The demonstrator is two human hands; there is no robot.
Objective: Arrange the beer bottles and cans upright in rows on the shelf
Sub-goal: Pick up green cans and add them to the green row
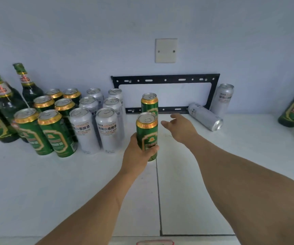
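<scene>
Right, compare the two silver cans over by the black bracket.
The silver can by the bracket's right end stands upright, top up; the silver can nearer the right hand lies on its side with one end facing the camera. The standing one is against the wall; the fallen one lies further forward on the shelf. Both look the same silver design.
</scene>
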